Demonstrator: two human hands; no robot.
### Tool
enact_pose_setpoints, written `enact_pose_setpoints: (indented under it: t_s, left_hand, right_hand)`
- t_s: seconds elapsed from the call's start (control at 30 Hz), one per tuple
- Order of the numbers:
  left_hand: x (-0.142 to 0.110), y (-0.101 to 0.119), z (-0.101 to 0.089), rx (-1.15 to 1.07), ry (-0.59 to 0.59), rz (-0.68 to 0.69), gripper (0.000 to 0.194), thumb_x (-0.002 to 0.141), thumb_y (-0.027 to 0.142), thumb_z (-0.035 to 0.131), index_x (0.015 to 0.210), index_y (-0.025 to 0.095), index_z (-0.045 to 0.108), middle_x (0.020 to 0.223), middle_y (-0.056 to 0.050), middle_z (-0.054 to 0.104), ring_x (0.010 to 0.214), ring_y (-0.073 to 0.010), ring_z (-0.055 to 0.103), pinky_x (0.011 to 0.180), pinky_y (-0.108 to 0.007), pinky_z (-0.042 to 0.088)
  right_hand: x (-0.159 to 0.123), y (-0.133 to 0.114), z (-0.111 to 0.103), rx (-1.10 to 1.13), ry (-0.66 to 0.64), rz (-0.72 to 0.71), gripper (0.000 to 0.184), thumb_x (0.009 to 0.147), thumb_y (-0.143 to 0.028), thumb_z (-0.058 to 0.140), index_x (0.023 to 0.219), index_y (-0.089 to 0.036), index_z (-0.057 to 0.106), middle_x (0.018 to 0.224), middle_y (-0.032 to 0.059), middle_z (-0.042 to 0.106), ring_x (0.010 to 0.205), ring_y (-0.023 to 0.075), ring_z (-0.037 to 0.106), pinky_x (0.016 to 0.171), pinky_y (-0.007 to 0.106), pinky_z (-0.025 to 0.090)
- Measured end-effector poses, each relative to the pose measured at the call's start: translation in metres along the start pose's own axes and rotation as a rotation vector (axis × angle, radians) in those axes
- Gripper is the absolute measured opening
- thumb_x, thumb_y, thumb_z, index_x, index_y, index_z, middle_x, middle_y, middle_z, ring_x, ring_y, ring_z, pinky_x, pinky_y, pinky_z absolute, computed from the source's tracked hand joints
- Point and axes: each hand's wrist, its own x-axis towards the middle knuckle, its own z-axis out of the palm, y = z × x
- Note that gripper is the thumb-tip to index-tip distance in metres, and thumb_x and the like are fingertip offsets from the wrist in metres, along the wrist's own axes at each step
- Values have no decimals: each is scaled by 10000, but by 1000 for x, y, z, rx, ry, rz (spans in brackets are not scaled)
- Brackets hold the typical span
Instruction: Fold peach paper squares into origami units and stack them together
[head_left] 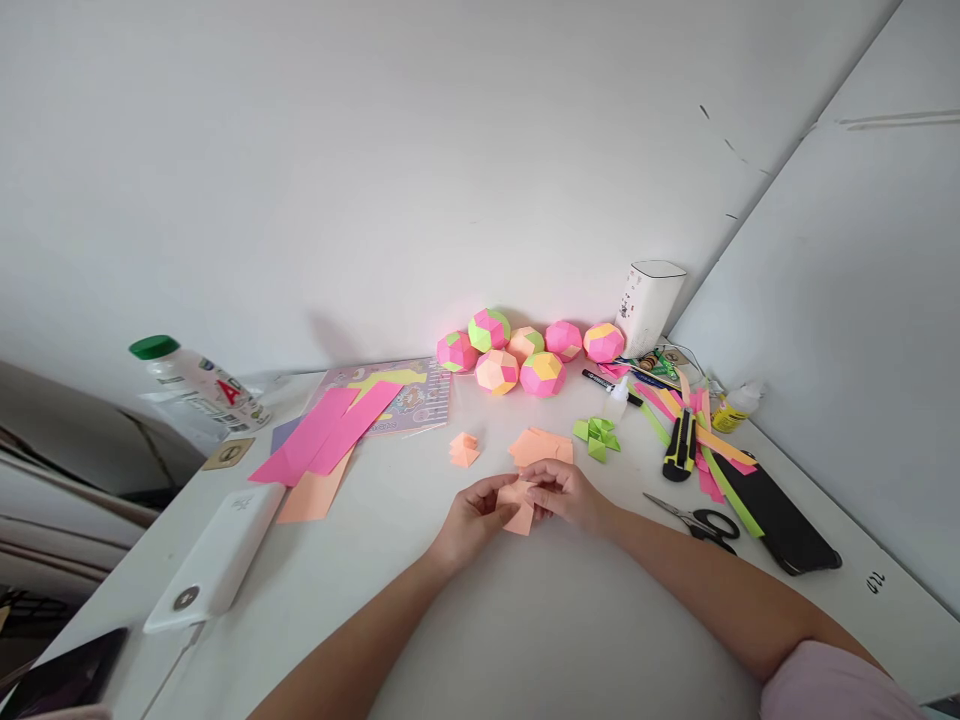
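Both my hands pinch one small peach paper square [517,517] above the front middle of the table. My left hand [475,517] grips its left side between thumb and fingers. My right hand [564,490] closes on its upper right edge. Just behind my hands lies a stack of peach paper squares [541,446]. To the left of it sit a few folded peach paper pieces [464,449], and to the right a cluster of folded green paper pieces [598,437].
Several multicoloured paper balls [496,371] line the wall. On the right lie scissors [701,522], a utility knife [679,446], paper strips [724,447] and a black case [787,515]. Leftward are pink paper sheets [322,432], a white power bank [217,555] and a bottle [199,385].
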Motion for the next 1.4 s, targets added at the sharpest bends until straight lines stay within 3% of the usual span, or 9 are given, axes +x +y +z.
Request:
enact_pose_setpoints:
  t_s: [0.37, 0.6, 0.77, 0.97, 1.03, 1.1, 1.17, 1.27, 1.4]
  left_hand:
    - [-1, 3, 2, 0, 48, -30, 346, 717, 274, 681, 1039, 161, 628, 588, 47, 468, 546, -88, 435, 514, -210, 362]
    - [0, 8, 3, -265, 69, -40, 371, 696, 295, 717, 1028, 206, 579, 774, -5, 649, 693, -147, 603, 636, -274, 480]
    - [-1, 12, 4, -276, 62, -39, 385, 697, 270, 725, 1031, 183, 557, 839, -38, 675, 758, -168, 635, 682, -294, 501]
    - [-3, 13, 7, -88, -29, -70, 311, 722, 312, 693, 965, 156, 577, 787, -37, 654, 720, -170, 629, 651, -286, 481]
    - [-1, 11, 7, -62, 47, -61, 298, 708, 321, 701, 918, 165, 560, 710, -3, 628, 670, -148, 614, 629, -265, 470]
    - [0, 11, 6, -48, 169, -49, 270, 718, 357, 683, 851, 177, 531, 624, 26, 593, 587, -129, 581, 583, -248, 456]
    - [0, 12, 6, -18, 202, -54, 259, 764, 417, 615, 754, 180, 511, 576, 20, 583, 535, -128, 550, 556, -250, 443]
    - [-3, 18, 7, 108, 48, -55, 366, 830, 479, 490, 657, 163, 555, 645, -36, 620, 603, -147, 551, 619, -268, 438]
    - [-6, 24, 10, 250, -40, 13, 361, 826, 496, 480, 737, 170, 607, 742, -26, 600, 710, -168, 521, 646, -263, 408]
  right_hand:
    - [-1, -3, -1, 32, -69, 17, 278, 801, -330, 607, 1027, -184, 540, 662, -30, 588, 552, 119, 600, 561, 264, 479]
    - [-1, -3, 0, -59, -61, 24, 376, 759, -359, 658, 1068, -180, 540, 864, 25, 579, 641, 118, 573, 573, 256, 466]
    - [-1, 0, 0, -149, -63, 5, 265, 773, -403, 628, 719, -159, 541, 646, -21, 531, 583, 123, 550, 542, 246, 430]
    - [-1, -10, 1, -46, 22, 27, 277, 831, -446, 537, 804, -182, 462, 609, -44, 518, 511, 118, 574, 476, 224, 420]
    - [-2, -10, 2, -26, 93, 5, 290, 838, -470, 511, 803, -197, 422, 570, -65, 483, 466, 123, 572, 434, 221, 405]
    - [-3, -8, 4, -65, 170, -53, 283, 849, -474, 487, 798, -206, 410, 546, -70, 464, 443, 128, 564, 414, 225, 398]
    - [-5, -6, 6, -198, 263, -164, 264, 851, -448, 493, 767, -205, 436, 547, -53, 477, 442, 124, 541, 421, 236, 398]
    - [-7, -3, 7, -480, 362, -398, 228, 847, -370, 523, 696, -200, 513, 601, 13, 554, 510, 137, 513, 486, 275, 413]
    - [-8, -5, 8, -695, 208, -599, 188, 851, -283, 542, 687, -216, 606, 708, 73, 641, 678, 193, 519, 628, 345, 446]
